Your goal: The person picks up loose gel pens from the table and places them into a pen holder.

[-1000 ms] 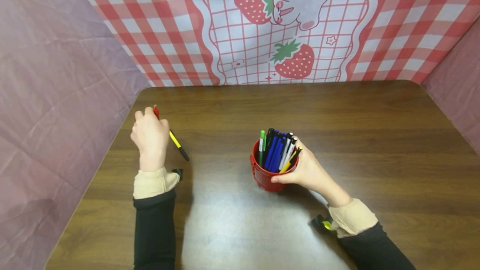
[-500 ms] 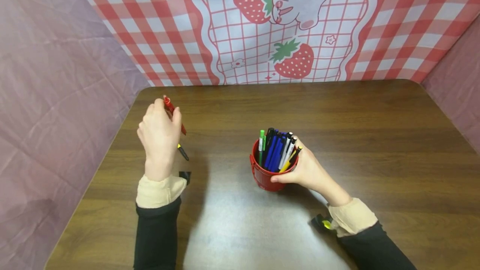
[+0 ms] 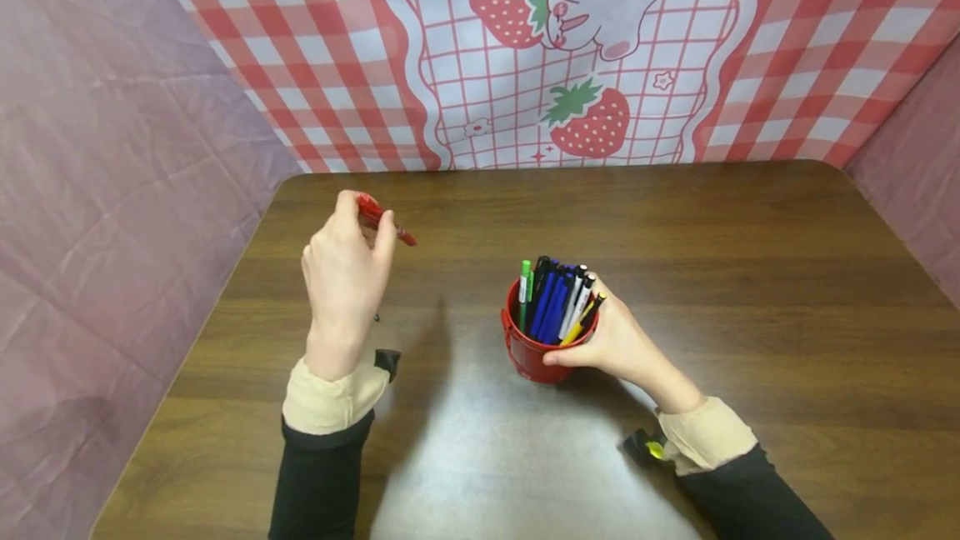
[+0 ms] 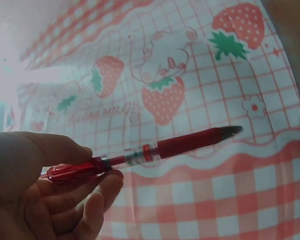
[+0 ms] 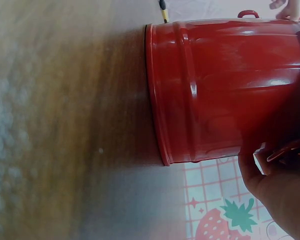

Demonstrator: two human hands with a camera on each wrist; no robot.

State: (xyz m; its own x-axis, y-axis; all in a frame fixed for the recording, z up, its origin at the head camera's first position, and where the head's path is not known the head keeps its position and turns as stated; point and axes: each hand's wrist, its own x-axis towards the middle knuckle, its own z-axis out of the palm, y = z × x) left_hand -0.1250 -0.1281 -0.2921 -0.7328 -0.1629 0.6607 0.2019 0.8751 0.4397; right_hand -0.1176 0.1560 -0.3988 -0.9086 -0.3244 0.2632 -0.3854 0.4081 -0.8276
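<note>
My left hand [image 3: 345,277] pinches a red pen [image 4: 190,142] between thumb and fingers, raised over the left part of the table. In the left wrist view its dark tip points right and its clear red end lies under the thumb. My right hand [image 3: 611,332] grips the upper right side of a red bucket [image 3: 536,363], which stands upright on the table. Blue pens [image 3: 553,307], a green pen [image 3: 524,290], a yellow pen [image 3: 581,322] and several black and white ones stand in it. A yellow and black pen [image 5: 163,10] lies on the table, mostly hidden by my left hand in the head view.
The brown wooden table [image 3: 675,232] has a rounded far edge. Behind it hangs a red and white checked cloth [image 3: 495,98] with strawberries. Pinkish cloth [image 3: 135,190] hangs at the left side.
My left hand has lifted the red pen and carried it to the right, turning its tip rightward. The yellow and black pen has become almost covered. My right hand and the bucket have stayed put.
</note>
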